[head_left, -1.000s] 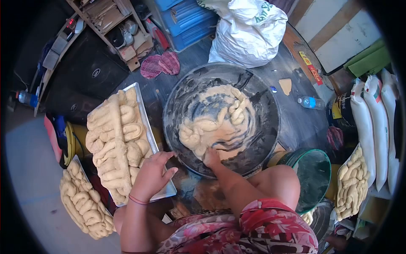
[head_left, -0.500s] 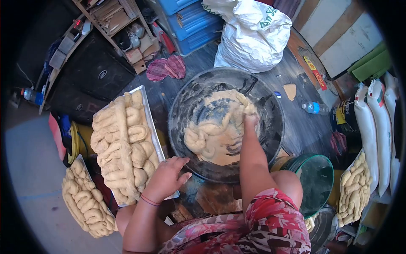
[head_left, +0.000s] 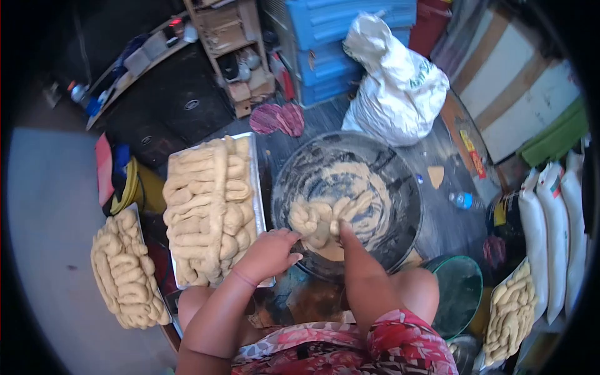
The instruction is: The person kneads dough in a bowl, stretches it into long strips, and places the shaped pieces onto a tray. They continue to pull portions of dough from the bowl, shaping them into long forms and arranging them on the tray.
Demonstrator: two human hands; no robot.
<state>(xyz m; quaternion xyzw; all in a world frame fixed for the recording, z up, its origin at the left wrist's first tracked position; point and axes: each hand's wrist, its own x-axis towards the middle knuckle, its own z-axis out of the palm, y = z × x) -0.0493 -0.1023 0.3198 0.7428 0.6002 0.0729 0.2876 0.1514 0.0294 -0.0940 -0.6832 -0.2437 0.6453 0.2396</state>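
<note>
In the head view, the right hand (head_left: 345, 234) closes its fingers around part of the dough (head_left: 304, 217) at the near side of the black basin (head_left: 405, 187); their exact curl is blurred. The left hand (head_left: 270, 251) holds nothing visible, its fingers loosely bent and thumb apart, over the basin's near-left rim, beside the tray (head_left: 257, 187) of coiled dough strips (head_left: 215, 206); contact with the rim is unclear. Half a second earlier, the right hand reaches the basin's far right; now it is nearer the body, with the dough bunched closer.
</note>
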